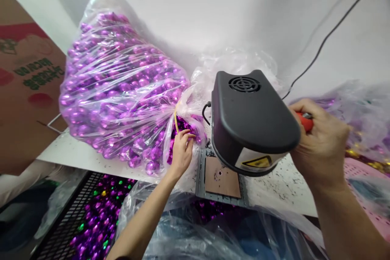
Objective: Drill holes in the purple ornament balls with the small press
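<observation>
A large clear plastic bag (122, 85) stuffed with shiny purple balls lies on the white table (76, 156), tied at its neck with a yellow band (176, 121). My left hand (182, 151) reaches into the bag's open end, fingers curled among loose purple balls there. A black machine head (246, 122) with a fan grille and a yellow warning label hangs over a brown pad on a grey base plate (221, 178). My right hand (319, 142) is closed round the machine's red handle (304, 122).
A cardboard box (24, 85) stands at the left. Below the table, a black mesh crate (88, 219) holds purple and green balls, beside loose plastic bags (195, 231). A pink basket (365, 178) and another bag of balls sit at right. A black cable (335, 28) runs up the wall.
</observation>
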`<action>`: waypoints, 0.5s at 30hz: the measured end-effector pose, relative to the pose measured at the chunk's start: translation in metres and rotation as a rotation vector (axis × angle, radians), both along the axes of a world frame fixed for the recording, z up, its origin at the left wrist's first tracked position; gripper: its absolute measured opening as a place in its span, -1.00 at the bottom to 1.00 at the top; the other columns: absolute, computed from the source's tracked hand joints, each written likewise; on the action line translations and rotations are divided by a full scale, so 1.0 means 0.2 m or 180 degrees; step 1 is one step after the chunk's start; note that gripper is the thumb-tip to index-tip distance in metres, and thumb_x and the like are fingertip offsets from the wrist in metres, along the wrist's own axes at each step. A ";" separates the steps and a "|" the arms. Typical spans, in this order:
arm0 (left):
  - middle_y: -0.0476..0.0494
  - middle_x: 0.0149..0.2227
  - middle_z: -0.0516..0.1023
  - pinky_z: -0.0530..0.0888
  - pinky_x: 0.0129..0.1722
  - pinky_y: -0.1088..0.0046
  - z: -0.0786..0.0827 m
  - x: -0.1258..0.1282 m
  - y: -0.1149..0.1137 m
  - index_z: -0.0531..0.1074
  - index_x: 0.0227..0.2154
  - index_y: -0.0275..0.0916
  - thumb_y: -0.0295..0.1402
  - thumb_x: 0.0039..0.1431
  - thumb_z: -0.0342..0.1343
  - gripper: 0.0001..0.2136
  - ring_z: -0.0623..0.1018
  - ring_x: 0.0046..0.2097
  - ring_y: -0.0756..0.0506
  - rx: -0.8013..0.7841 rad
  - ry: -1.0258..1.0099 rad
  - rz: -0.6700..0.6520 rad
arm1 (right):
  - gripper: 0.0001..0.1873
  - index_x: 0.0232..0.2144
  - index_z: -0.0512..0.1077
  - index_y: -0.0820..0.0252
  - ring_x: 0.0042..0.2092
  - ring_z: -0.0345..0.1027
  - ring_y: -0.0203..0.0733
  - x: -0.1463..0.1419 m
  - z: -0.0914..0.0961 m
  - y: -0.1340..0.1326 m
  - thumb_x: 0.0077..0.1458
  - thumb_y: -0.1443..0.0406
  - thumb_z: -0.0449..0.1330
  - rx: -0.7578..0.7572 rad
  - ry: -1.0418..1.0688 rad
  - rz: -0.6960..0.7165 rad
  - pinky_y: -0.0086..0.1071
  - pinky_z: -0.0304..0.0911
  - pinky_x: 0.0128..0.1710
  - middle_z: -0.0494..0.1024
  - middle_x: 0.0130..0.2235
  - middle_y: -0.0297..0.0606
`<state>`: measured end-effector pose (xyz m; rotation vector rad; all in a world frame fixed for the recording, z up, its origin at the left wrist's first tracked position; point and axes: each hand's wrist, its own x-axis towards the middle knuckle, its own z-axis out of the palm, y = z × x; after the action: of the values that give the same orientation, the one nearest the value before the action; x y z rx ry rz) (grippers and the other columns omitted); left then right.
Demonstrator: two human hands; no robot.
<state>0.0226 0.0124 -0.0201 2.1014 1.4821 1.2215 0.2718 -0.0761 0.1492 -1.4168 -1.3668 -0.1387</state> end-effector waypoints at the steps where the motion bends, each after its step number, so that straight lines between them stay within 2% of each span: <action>1: -0.27 0.10 0.48 0.45 0.17 0.09 -0.01 0.02 0.04 0.43 0.05 -0.24 -0.36 0.42 -0.01 -0.76 0.49 0.13 -0.19 -0.0090 0.0113 0.0062 | -0.64 -0.53 0.36 0.17 -0.54 0.11 -0.46 0.00 0.00 0.00 0.15 0.04 0.14 -0.0032 0.0017 -0.0057 -0.47 -0.02 -0.53 0.30 -0.59 -0.44; 3: -0.33 0.14 0.46 0.37 0.25 0.06 -0.02 0.06 0.12 0.38 0.10 -0.26 -0.42 0.37 -0.03 -0.71 0.43 0.20 -0.24 -0.0277 0.0361 0.0154 | -0.65 -0.53 0.38 0.17 -0.54 0.11 -0.44 -0.01 0.01 0.00 0.11 0.04 0.15 -0.0109 0.0055 -0.0142 -0.45 -0.02 -0.53 0.30 -0.59 -0.42; 6: -0.38 0.24 0.36 0.32 0.25 -0.03 -0.03 0.12 0.22 0.31 0.16 -0.25 -0.38 0.25 0.10 -0.59 0.37 0.25 -0.34 -0.0409 0.0571 0.0174 | -0.65 -0.52 0.39 0.16 -0.55 0.07 -0.42 -0.02 0.01 0.00 0.07 0.02 0.15 -0.0191 0.0100 -0.0221 -0.42 -0.03 -0.53 0.28 -0.60 -0.40; 8: -0.39 0.31 0.25 0.33 0.24 -0.01 -0.03 0.14 0.26 0.30 0.15 -0.24 -0.35 0.21 0.13 -0.56 0.34 0.28 -0.37 -0.0439 0.0768 0.0164 | -0.64 -0.53 0.39 0.15 -0.55 0.06 -0.41 -0.02 0.01 -0.01 0.06 0.01 0.15 -0.0238 0.0121 -0.0290 -0.41 -0.03 -0.53 0.26 -0.60 -0.40; 10: -0.41 0.32 0.20 0.37 0.21 0.06 -0.01 0.13 0.27 0.28 0.14 -0.25 -0.35 0.20 0.13 -0.56 0.34 0.27 -0.34 -0.0403 0.1060 0.0113 | -0.64 -0.54 0.39 0.15 -0.54 0.08 -0.41 -0.02 0.01 -0.01 0.04 0.00 0.14 -0.0280 0.0133 -0.0352 -0.40 -0.04 -0.52 0.27 -0.60 -0.39; 12: -0.40 0.25 0.28 0.41 0.16 0.11 0.01 0.09 0.24 0.27 0.12 -0.25 -0.39 0.17 0.12 -0.57 0.38 0.23 -0.32 -0.0357 0.1314 0.0031 | -0.64 -0.54 0.38 0.15 -0.53 0.11 -0.40 -0.02 0.01 -0.02 0.03 -0.01 0.15 -0.0331 0.0225 -0.0387 -0.40 -0.03 -0.52 0.30 -0.58 -0.38; 15: -0.40 0.10 0.40 0.39 0.16 0.04 0.04 -0.02 0.14 0.30 0.04 -0.30 -0.45 0.12 0.10 -0.61 0.38 0.18 -0.35 -0.0323 0.1605 0.0091 | -0.63 -0.51 0.40 0.14 -0.52 0.11 -0.41 -0.03 0.01 -0.02 0.02 -0.03 0.17 -0.0440 0.0354 -0.0457 -0.39 0.00 -0.50 0.31 -0.57 -0.39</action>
<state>0.0182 0.0409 -0.0114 2.4365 1.7304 0.6255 0.2666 -0.0805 0.1517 -1.6149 -1.2023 -0.0587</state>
